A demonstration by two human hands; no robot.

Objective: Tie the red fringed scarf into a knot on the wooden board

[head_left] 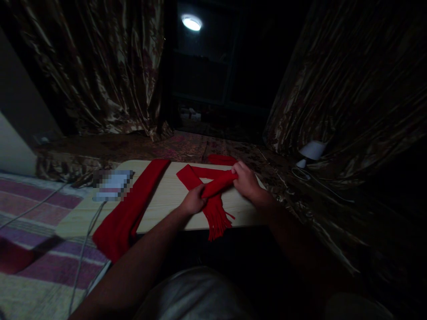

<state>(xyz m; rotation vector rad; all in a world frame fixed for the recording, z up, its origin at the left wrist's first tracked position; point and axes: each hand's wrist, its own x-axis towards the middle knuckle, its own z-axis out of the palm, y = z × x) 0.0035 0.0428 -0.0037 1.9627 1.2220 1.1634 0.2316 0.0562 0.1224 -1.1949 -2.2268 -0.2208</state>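
Observation:
A red fringed scarf (218, 184) is stretched in a folded band between my two hands, above a pale wooden board (163, 200). My left hand (194, 200) is closed round the band's near left end. At the far right end, my right hand (246, 178) grips it with the fingers wrapped over. Below the band, the fringe (218, 224) hangs past the board's front edge. One flat stretch of the scarf lies behind the band, and a red piece (222, 159) shows beyond the board's back edge. On the left, a long red cloth strip (140, 200) lies across the board.
A blurred-out device (113, 184) with a cable (87, 240) sits at the board's left. Striped bedding (43, 209) spreads on the left. To the right stands a small white lamp (312, 150) with its cord. Patterned curtains (120, 66) frame a dark window (207, 66).

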